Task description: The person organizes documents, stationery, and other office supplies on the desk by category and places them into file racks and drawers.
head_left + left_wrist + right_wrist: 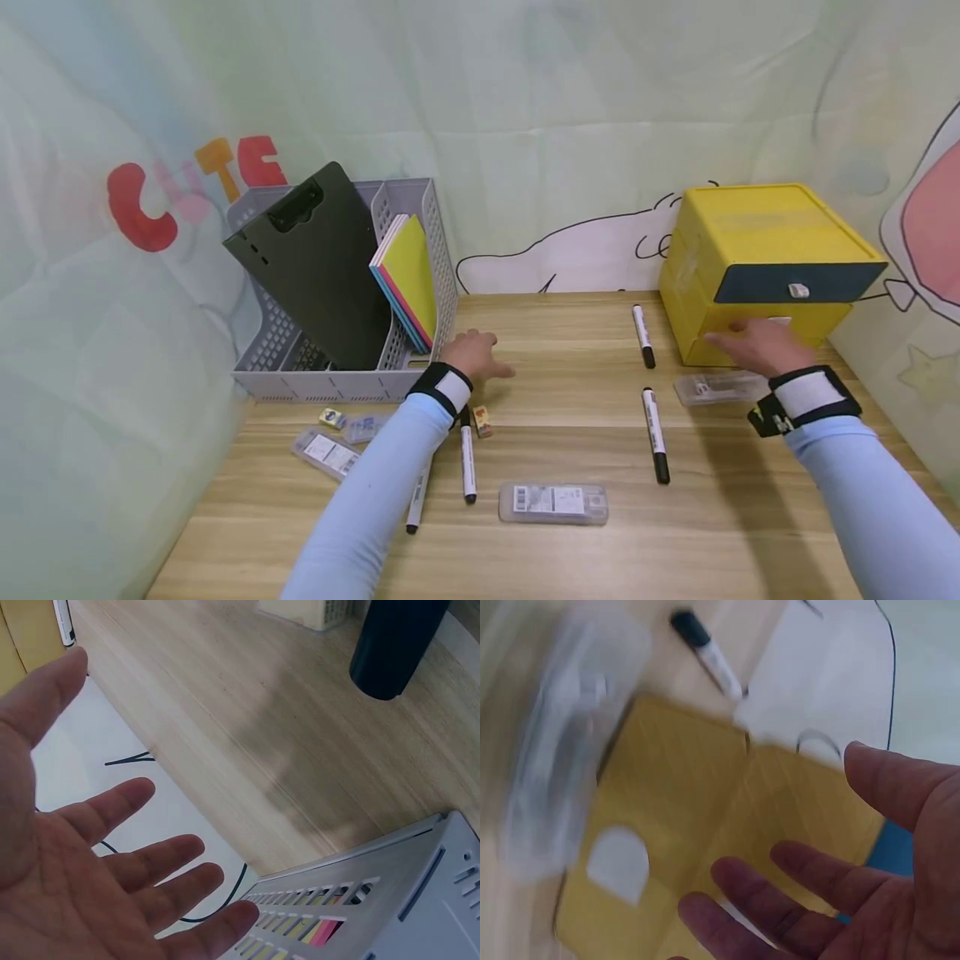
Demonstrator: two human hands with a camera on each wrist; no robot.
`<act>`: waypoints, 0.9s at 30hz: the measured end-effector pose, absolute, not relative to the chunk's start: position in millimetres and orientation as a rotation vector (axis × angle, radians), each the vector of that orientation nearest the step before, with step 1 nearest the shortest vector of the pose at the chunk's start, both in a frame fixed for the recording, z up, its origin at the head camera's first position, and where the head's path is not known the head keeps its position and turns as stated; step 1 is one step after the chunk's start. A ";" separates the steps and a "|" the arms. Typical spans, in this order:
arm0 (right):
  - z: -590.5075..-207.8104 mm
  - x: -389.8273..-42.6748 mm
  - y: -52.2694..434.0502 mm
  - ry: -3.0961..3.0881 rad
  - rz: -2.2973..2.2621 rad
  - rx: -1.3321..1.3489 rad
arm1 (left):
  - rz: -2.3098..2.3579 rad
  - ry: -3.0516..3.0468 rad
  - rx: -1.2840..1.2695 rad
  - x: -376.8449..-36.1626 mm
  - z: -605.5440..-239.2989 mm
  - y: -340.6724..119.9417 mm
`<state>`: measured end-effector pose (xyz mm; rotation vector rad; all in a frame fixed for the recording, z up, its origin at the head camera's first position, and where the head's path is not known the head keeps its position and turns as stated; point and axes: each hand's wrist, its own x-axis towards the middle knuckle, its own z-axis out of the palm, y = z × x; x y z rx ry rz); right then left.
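My left hand [471,354] hovers by the front right corner of the grey desk organizer [352,386], fingers spread and nothing in them. In the left wrist view its palm [82,892] shows bare beside the organizer's slotted wall [405,877]. Over on the right, my right hand [765,346] is in front of the lower drawers of a yellow drawer box [780,221]. The right wrist view has its fingers [757,892] extended and apart, across the yellow drawer fronts [682,772]. A clear plastic case [716,388] lies below that hand, at the box's foot.
A black clipboard [322,267] and colourful notebooks [422,275] stand in the organizer. White markers with black caps [655,433] lie about the wooden table [570,567]. A labelled clear case [553,504] is front centre. Small erasers [482,421] and another case [324,452] sit left.
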<state>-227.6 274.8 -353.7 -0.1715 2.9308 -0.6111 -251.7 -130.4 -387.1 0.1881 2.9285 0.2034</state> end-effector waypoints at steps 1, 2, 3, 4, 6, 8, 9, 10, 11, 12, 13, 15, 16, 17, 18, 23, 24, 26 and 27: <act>-349.3 -226.2 281.2 2.939 -0.603 -0.138 | 0.205 2.927 0.189 -251.6 -387.0 -130.4; -345.1 -224.7 287.5 2.949 -0.596 -0.095 | 0.204 2.926 0.189 -251.3 -387.0 -130.4; -340.9 -223.0 293.2 2.967 -0.583 -0.038 | 0.205 2.926 0.188 -251.1 -387.4 -130.4; -337.2 -221.2 298.1 2.977 -0.573 0.042 | 0.204 2.926 0.187 -250.8 -387.7 -130.3; -330.4 -218.5 305.1 3.017 -0.545 0.211 | 0.206 2.929 0.187 -250.2 -388.9 -130.4; -325.8 -217.4 308.3 3.081 -0.536 0.392 | 0.217 2.931 0.185 -249.4 -390.0 -130.9; -323.7 -217.4 308.9 3.109 -0.533 0.458 | 0.222 2.932 0.185 -249.1 -390.5 -131.1; -322.2 -217.8 309.2 3.133 -0.530 0.499 | 0.227 2.935 0.184 -248.8 -390.8 -131.3; -321.1 -218.4 308.9 3.159 -0.523 0.523 | 0.234 2.937 0.180 -248.5 -391.3 -131.9; -320.4 -219.2 308.2 3.182 -0.513 0.538 | 0.237 2.939 0.178 -248.1 -391.7 -132.4; -320.1 -220.0 307.4 3.196 -0.513 0.540 | 0.241 2.940 0.176 -247.8 -391.9 -132.8; -320.3 -221.3 305.6 3.203 -0.508 0.524 | 0.241 2.940 0.177 -247.2 -392.3 -133.6; -320.8 -221.8 304.8 3.204 -0.506 0.519 | 0.244 2.937 0.176 -246.8 -392.3 -133.9; -321.4 -222.0 303.9 3.201 -0.510 0.525 | 0.247 2.932 0.175 -246.4 -392.5 -134.3; -321.9 -221.9 303.4 3.202 -0.510 0.528 | 0.249 2.928 0.175 -246.1 -392.4 -134.4; -322.1 -215.4 303.7 3.204 -0.518 0.532 | 0.251 2.920 0.160 -245.6 -393.4 -136.1; -321.8 -213.2 303.8 3.209 -0.514 0.524 | 0.247 2.922 0.156 -245.6 -393.6 -136.6; -321.2 -208.4 303.9 3.211 -0.510 0.509 | 0.242 2.927 0.151 -245.7 -394.1 -137.8; -321.0 -205.7 303.9 3.215 -0.508 0.499 | 0.241 2.929 0.150 -245.9 -394.1 -138.5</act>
